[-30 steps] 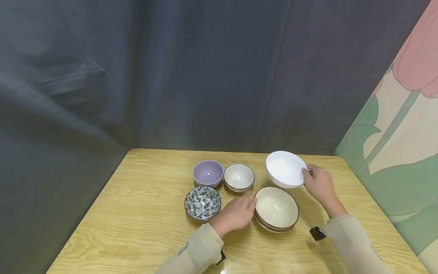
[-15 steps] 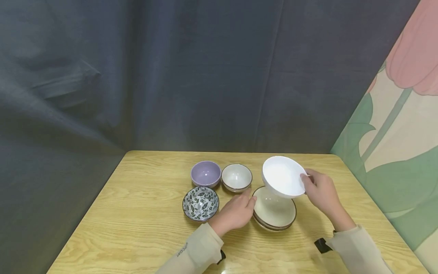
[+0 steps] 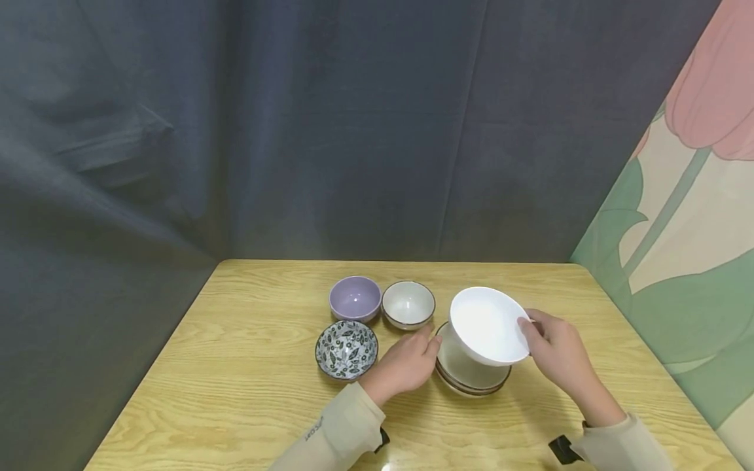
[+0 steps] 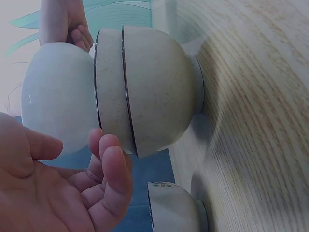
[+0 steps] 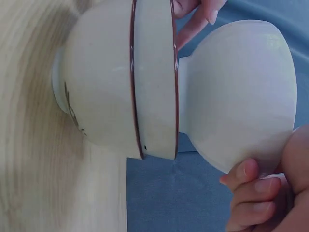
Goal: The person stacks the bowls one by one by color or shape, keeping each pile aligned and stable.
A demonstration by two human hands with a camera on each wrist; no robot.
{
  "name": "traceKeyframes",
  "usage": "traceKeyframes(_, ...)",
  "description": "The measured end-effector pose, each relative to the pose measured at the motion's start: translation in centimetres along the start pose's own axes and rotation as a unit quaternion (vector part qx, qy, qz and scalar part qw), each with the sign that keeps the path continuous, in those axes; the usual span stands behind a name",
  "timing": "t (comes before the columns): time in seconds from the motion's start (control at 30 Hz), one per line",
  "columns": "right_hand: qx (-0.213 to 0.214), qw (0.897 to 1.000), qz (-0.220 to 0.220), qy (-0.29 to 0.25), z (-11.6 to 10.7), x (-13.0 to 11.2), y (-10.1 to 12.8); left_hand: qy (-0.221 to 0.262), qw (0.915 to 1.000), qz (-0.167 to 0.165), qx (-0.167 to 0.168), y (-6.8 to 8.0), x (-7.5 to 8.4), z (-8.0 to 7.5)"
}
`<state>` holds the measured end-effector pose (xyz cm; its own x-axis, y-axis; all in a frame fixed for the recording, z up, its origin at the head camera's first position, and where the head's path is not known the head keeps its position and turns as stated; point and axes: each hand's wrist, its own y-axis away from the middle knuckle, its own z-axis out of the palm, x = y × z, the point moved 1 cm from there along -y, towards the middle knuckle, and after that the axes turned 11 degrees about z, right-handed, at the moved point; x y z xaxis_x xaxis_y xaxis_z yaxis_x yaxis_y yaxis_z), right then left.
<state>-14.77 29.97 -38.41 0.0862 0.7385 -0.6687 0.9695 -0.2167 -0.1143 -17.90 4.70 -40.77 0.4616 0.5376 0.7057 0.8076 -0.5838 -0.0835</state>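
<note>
The right hand (image 3: 556, 350) pinches the white bowl (image 3: 487, 325) by its rim, tilted just above the stacked bowls (image 3: 471, 376). The left hand (image 3: 406, 363), relaxed and empty, touches their side. Level the bowl, centre it, then lower gently.

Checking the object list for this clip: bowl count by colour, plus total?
White bowl, held by the right hand: 1
Cream bowls with brown rims, two stacked plus one small: 3
Purple bowl: 1
Leaf-patterned bowl: 1
Total: 6
</note>
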Motion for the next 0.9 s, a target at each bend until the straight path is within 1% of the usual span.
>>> traceKeyframes(0.1,-0.001,1.000,0.000,0.002,0.2,0.0,0.3,0.008,0.9998,0.005,0.017,0.0,0.0,-0.2)
traceKeyframes(0.27,-0.008,1.000,0.010,0.002,0.4,0.0,0.7,0.036,0.9971,0.019,0.064,0.1,0.2,-0.5)
traceKeyframes(0.37,-0.015,1.000,0.019,0.002,0.6,0.0,1.0,0.050,0.9954,0.027,0.077,0.1,0.3,-0.6)
traceKeyframes(0.53,-0.019,1.000,0.023,0.004,1.0,0.2,1.3,0.047,0.9953,0.037,0.076,0.0,0.4,-0.6)
traceKeyframes(0.77,-0.015,1.000,0.016,0.000,1.3,0.3,1.2,0.056,0.9956,0.038,0.065,-0.2,0.6,-0.6)
traceKeyframes(0.9,-0.012,1.000,0.016,-0.003,1.5,0.4,1.3,0.053,0.9957,0.047,0.060,-0.3,0.6,-0.5)
